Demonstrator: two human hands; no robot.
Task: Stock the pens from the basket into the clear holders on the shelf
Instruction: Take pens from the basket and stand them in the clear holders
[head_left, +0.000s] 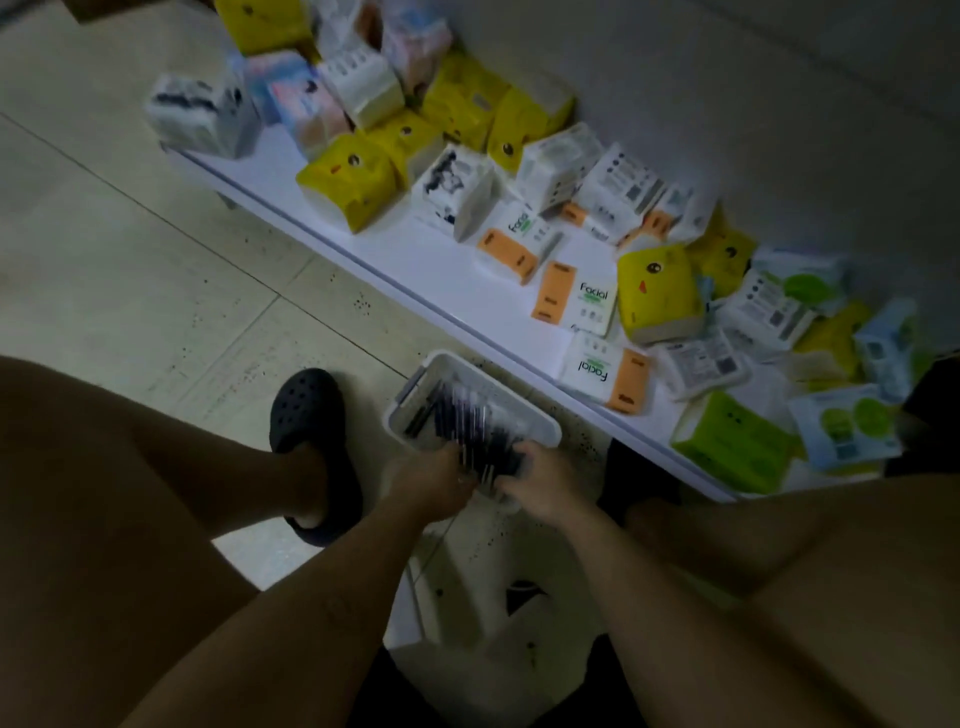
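Observation:
A white basket (415, 382) sits on the tiled floor beside a low white shelf. Several dark pens (457, 415) lie in it, blurred by motion. My left hand (434, 480) and my right hand (543, 480) both reach into the basket's near end, and their fingers curl round a bundle of the dark pens between them. No clear holders are in view.
The low white shelf (467, 291) runs diagonally and carries several tissue packs, yellow (657, 293), orange-and-white (576, 299) and green (732, 447). My bare legs flank the basket, with a dark clog (311, 415) on the left foot. Pale floor tiles spread to the left.

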